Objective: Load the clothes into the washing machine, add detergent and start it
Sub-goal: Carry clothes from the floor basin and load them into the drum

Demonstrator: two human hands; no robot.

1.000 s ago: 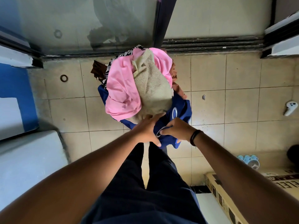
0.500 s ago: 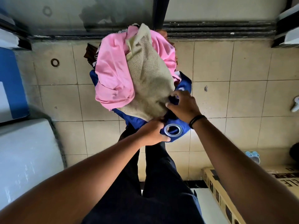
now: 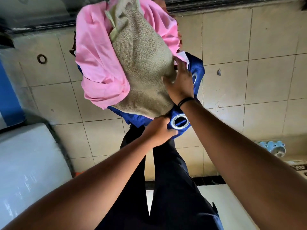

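I count 3 cloths: pink cloth (image 3: 99, 63), tan towel (image 3: 142, 67), blue curtain (image 3: 180, 122). Left hand (image 3: 157, 131) grips curtain; right hand (image 3: 180, 83), grip wide, presses towel. No legible writing.

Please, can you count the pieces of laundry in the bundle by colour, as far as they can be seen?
Pink cloth: 1
Beige towel: 1
Blue curtain with metal rings: 1
Dark brown cloth at the bundle's left edge: 1, barely visible
Total: 4 visible; others may be hidden underneath.
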